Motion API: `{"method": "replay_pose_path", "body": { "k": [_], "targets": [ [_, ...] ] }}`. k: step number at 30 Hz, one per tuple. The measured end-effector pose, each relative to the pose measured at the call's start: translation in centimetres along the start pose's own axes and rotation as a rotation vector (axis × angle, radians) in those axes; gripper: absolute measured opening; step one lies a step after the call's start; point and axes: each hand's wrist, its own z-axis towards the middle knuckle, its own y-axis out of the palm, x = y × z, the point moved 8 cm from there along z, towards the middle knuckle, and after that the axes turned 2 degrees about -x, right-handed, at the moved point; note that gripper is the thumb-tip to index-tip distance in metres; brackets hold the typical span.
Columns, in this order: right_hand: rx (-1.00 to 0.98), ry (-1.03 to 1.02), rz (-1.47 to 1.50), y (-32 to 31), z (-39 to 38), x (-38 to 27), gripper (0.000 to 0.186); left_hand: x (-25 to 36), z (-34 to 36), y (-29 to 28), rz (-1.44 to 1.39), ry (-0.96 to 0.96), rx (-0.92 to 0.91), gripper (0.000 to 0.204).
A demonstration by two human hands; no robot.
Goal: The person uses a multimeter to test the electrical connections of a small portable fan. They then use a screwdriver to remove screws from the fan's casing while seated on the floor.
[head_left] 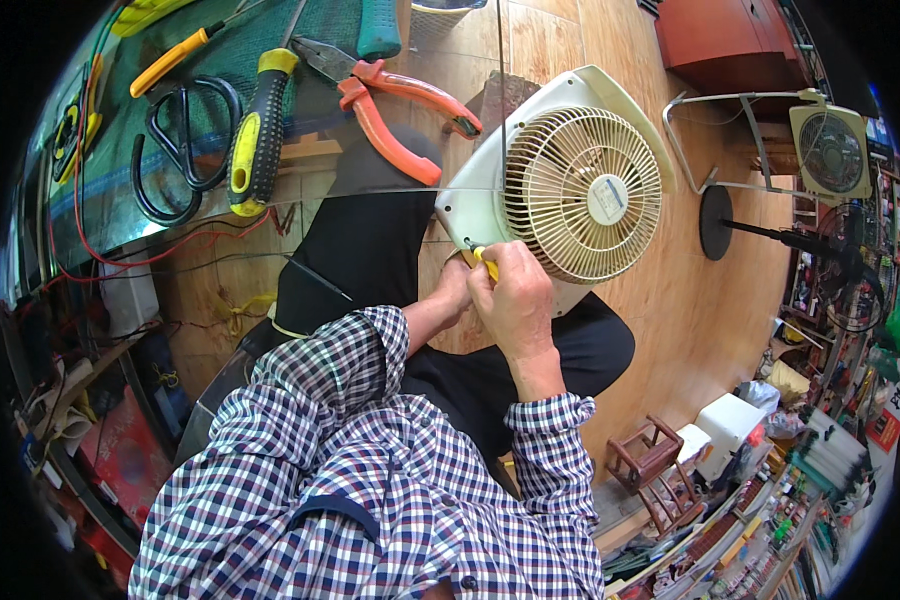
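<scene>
A white box-shaped fan (553, 95) with a round, yellowed wire grille (545, 185) stands tilted between my knees. In my right hand (518, 300) is a screwdriver (483, 260) with a yellow handle, its fingers closed round it. The screwdriver's tip meets the near-left corner of the fan's housing, at or beside a screw hole. My left hand (453, 285) holds that same corner from the edge and below. Most of its fingers are hidden by the housing and my right hand.
On the glass table (315, 190) at upper left lie red-handled pliers (385, 120), a black-and-yellow screwdriver (260, 135), black-handled scissors (185, 140) and red wires (120, 262). A small wooden stool (645, 455) and cluttered shelves stand at right. Another fan (830, 150) stands at far right.
</scene>
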Motion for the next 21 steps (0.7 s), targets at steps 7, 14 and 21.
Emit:
{"method": "replay_pose_path", "body": {
  "k": [7,14,21],
  "targets": [
    [-0.041,0.152,-0.003,-0.4,0.1,0.8,0.02,1.7,-1.2,0.8,-0.048,0.051,0.014,0.034],
    [-0.13,0.103,-0.111,-0.5,0.1,-0.6,0.022,-2.7,3.1,0.2,-0.028,0.06,0.015,0.044],
    [-0.094,0.049,-0.076,-0.9,0.0,-0.6,0.017,-0.8,1.2,0.4,-0.067,0.132,0.023,0.042]
  ]
}}
